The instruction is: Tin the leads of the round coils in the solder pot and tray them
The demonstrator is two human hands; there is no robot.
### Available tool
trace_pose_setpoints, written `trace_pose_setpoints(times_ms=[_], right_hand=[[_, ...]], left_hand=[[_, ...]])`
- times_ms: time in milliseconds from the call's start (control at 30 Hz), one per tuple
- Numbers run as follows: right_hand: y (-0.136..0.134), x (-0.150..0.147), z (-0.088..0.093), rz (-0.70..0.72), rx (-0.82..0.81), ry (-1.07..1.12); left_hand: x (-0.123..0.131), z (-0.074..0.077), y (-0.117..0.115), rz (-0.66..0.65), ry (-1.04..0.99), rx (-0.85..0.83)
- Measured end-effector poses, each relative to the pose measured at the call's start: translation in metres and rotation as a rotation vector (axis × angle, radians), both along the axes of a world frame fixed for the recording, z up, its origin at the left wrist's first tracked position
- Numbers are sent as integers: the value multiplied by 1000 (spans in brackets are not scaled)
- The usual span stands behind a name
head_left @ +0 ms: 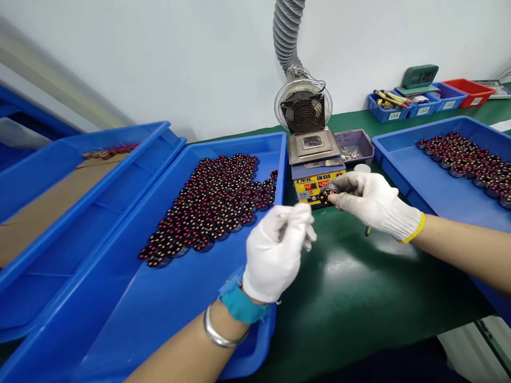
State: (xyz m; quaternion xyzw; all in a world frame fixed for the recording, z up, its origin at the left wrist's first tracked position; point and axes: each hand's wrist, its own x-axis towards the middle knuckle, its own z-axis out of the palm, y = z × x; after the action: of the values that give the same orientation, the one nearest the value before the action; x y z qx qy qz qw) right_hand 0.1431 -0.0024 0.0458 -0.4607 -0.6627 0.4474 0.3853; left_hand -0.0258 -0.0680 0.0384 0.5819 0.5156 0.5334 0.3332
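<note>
My right hand (371, 202), in a white knit glove with a yellow cuff, grips a small round black part with copper-coloured spots (328, 193) between thumb and fingers. It holds the part just in front of the solder pot (317, 173), whose yellow panel shows red digits. My left hand (277, 252), also white-gloved, is raised over the right edge of the middle blue tray (159, 303). Its fingers are pinched together, and whatever may be between them is hidden. Many similar round parts (223, 197), with red or copper-coloured spots, lie packed in that tray.
A fan (305, 114) under a grey hose (288, 32) stands behind the pot. Beside it sits a purple-grey bin (355, 141) of small bits. More round parts fill part of the right blue tray (403, 159). Another blue tray (91, 197) with cardboard is at left.
</note>
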Motion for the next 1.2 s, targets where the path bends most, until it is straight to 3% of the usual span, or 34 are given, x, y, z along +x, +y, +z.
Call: trace_pose_setpoints(times_ms=[100, 200, 300, 400, 533, 667, 800, 1000, 1200], right_hand=[[20, 5, 10, -25, 100, -84], [53, 5, 28, -86, 240, -351], [92, -3, 48, -162, 430, -693], [129, -18, 60, -199, 573, -883], [158, -41, 64, -178, 586, -1110], [164, -55, 60, -125, 566, -1246], [163, -59, 54, -113, 527, -1244], [165, -58, 47, -104, 597, -1233], [166, -57, 49, -86, 587, -1288]], left_hand=[[-6, -3, 10, 14, 63, -83], [-6, -10, 20, -195, 408, -184], [-3, -15, 23, -352, 702, -168], [-1, -17, 23, -393, 752, -182], [-3, -19, 24, -406, 714, -192], [-4, -22, 25, -429, 714, -193], [-4, -23, 24, -450, 730, -186], [-5, -22, 23, -466, 752, -185], [-5, -24, 24, -482, 789, -174]])
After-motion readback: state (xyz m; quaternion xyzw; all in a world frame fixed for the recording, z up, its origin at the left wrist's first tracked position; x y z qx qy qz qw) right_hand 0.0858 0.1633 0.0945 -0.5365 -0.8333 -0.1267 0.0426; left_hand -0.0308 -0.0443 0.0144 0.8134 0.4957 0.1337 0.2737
